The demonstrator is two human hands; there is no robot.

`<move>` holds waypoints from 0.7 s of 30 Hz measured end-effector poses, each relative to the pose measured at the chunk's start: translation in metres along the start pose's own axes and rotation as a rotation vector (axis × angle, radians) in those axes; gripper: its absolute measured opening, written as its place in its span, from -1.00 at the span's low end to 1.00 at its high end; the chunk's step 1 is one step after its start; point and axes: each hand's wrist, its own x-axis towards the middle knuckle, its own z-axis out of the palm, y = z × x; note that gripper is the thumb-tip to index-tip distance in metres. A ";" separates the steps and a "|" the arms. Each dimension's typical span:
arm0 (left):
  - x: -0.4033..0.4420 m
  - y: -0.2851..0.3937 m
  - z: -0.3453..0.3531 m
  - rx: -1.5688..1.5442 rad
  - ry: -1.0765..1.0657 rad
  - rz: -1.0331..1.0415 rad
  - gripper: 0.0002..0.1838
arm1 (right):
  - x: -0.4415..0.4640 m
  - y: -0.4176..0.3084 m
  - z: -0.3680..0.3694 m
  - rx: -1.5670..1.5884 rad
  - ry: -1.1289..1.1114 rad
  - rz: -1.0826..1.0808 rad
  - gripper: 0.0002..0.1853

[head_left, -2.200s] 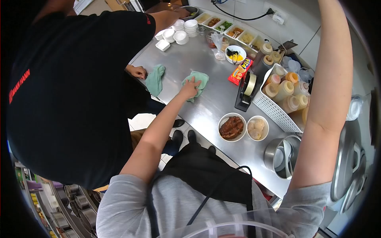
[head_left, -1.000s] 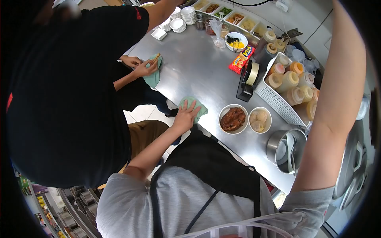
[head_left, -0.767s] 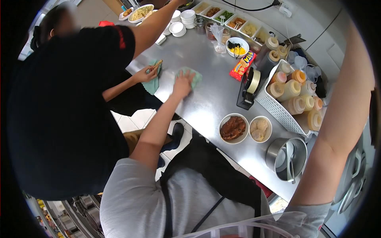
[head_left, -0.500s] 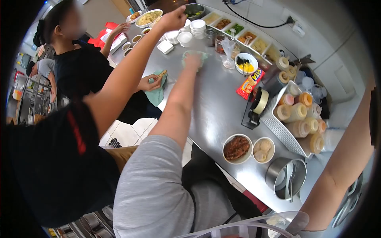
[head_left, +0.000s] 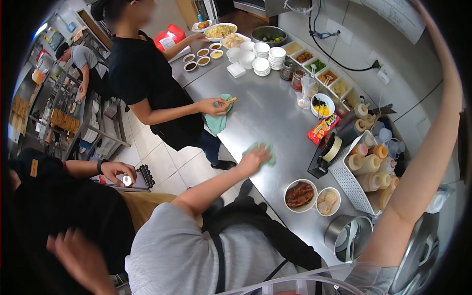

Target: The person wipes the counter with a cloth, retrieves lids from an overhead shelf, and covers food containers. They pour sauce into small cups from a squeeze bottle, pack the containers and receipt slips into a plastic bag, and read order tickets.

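Note:
My left hand presses down on a light green cloth against the steel table, the cloth showing around the fingers. My right arm rises along the right side to the top edge, and its hand lies outside the picture. Nearest my left hand on the table are a bowl of dark brown meat and a smaller bowl with pale round pieces. Beyond them is a black tape dispenser.
A steel pot with utensils stands at the near right. A white basket holds several sauce bottles. A red snack packet lies farther back. Stacked white dishes stand at the far end. Two co-workers in black stand left, one holding another green cloth.
My left hand and its cloth have come back from the far table to its nearer edge. The nearest co-worker's outstretched arm has withdrawn from over the table. The view has shifted.

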 end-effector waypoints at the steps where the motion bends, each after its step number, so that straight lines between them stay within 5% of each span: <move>1: -0.021 0.011 -0.004 -0.050 -0.017 -0.013 -0.47 | -0.002 -0.002 -0.001 -0.041 0.060 -0.019 -0.45; 6: -0.067 0.039 -0.049 -0.236 -0.208 -0.009 -0.54 | -0.003 0.007 0.005 0.046 0.132 -0.068 -0.44; 7: -0.060 0.036 -0.060 -0.346 -0.247 -0.135 -0.58 | -0.004 0.011 0.010 0.028 0.132 -0.070 -0.44; 9: -0.035 0.026 -0.087 -0.457 -0.136 -0.245 -0.68 | -0.006 0.024 0.025 -0.005 -0.191 0.091 -0.27; 13: 0.037 -0.029 -0.117 -0.301 0.199 -0.127 -0.72 | -0.003 0.011 0.007 -0.019 -0.191 0.135 -0.37; 17: 0.082 -0.088 -0.115 -0.189 -0.164 -0.250 -0.71 | -0.001 0.004 -0.003 0.069 -0.127 0.126 -0.50; 21: 0.133 -0.090 -0.134 -0.010 -0.061 0.009 -0.77 | 0.001 0.001 -0.007 0.104 -0.148 0.136 -0.53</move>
